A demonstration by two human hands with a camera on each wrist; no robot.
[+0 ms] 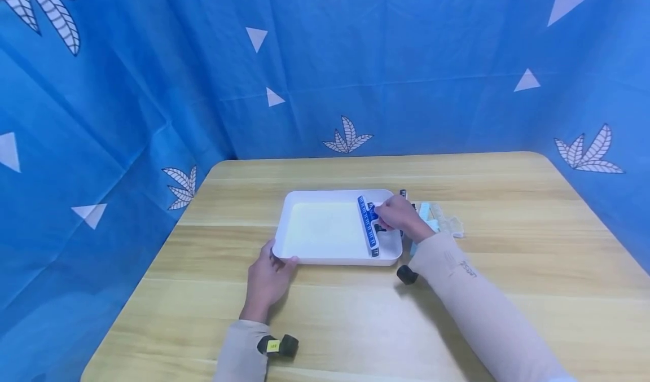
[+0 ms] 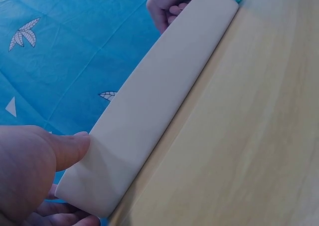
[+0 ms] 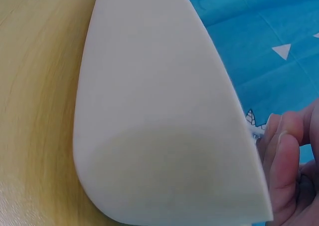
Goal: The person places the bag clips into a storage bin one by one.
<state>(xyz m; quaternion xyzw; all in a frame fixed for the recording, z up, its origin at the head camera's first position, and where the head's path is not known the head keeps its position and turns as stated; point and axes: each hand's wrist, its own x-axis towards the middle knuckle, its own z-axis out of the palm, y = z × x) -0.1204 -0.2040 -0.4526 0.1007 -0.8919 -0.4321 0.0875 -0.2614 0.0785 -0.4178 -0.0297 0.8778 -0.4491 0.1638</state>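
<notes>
A white shallow tray [image 1: 325, 261] lies on the table. My left hand [image 1: 269, 280] grips its near left corner; the left wrist view shows the thumb [image 2: 72, 148] against the outer wall and fingers around the corner. Inside the tray's right side lies a long blue-and-white strip with dark ends [image 1: 368, 224]. My right hand [image 1: 400, 214] is over that side, its fingers pinching a second blue-and-dark strip [image 1: 373, 211] that they partly cover. In the right wrist view the tray wall [image 3: 159, 106] hides most of what the curled fingers [image 3: 285, 161] hold.
Just right of the tray lie light-blue pieces [image 1: 424, 210], clear plastic pieces [image 1: 449, 223] and a dark strip [image 1: 403, 193], partly behind the right wrist. The wooden table [image 1: 355, 314] ends at a blue patterned curtain [image 1: 386, 88].
</notes>
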